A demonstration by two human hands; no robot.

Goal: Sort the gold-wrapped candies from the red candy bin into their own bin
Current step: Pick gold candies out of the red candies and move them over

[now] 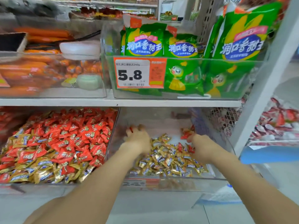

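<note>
Two clear bins sit side by side on the lower shelf [113,102], in the lower half of the frame. The red candy bin [40,185] at lower left is heaped with red candies [72,131], far too many to count, and a band of gold ones [40,172] lies mixed in along its front edge. The gold candy bin [161,117] at lower centre holds a much smaller pile of gold-wrapped candies [169,162] in its front half, with its back floor bare; two stray red pieces [180,147] lie on the right of that pile. Both hands reach into this bin. The left hand [137,139] is at the pile's left edge with its fingers curled downward and a bit of red at the fingertips, but it is blurred and I cannot tell whether its grip has closed on anything. The right hand [199,146] is at the pile's right edge, and its grip pinches a small bunch of red candies held just above the gold ones. On the upper shelf stand two more clear bins: one at upper left with orange sausages [32,68], and one at upper right with green snack packs [144,41], at least three of them upright, and one price label [134,73] reading 5.8.
</note>
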